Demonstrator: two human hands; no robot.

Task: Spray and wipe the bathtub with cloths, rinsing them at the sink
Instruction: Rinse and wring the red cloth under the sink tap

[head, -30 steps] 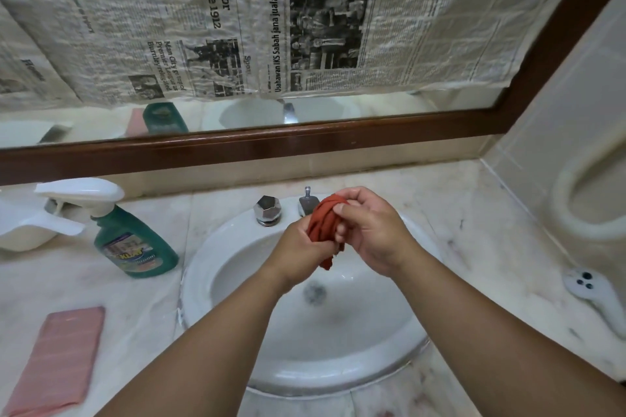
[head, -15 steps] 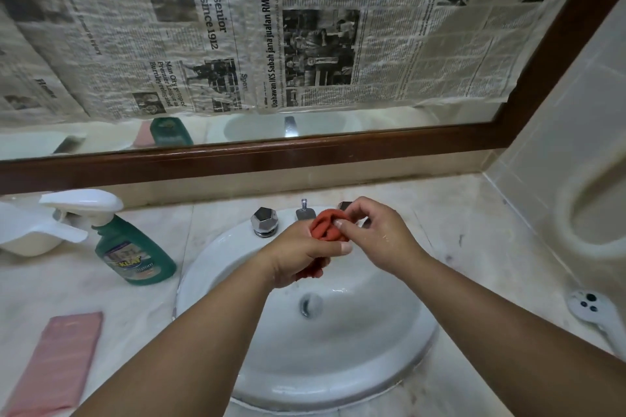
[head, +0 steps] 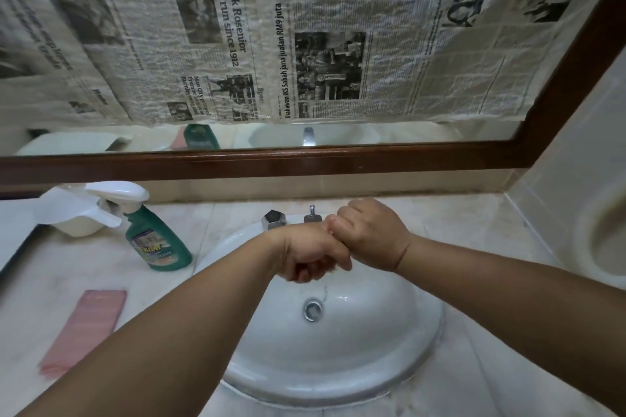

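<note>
Two bare forearms reach in from the bottom edge over a round white sink (head: 379, 342) set in a pale marble counter (head: 474, 240). The left hand (head: 305, 254) and right hand (head: 369, 234) meet above the basin, just in front of the chrome tap knob (head: 274, 218). Both are clenched, knuckles up, and pressed against each other. Whether anything is grasped inside the fists cannot be told (the curled fingers hide it). Below them sits the chrome drain (head: 313, 310).

A folded pink cloth (head: 84, 328) lies flat on the counter, well to the left of the sink. Behind it a green spray bottle (head: 159, 244) with a white trigger head stands upright, near the sink's left rim. A white plastic scoop (head: 74, 217) sits just left of the bottle. Above the counter is a mirror (head: 372, 134) in a dark wooden frame (head: 237, 162), mostly covered by sheets of newspaper (head: 305, 44).
</note>
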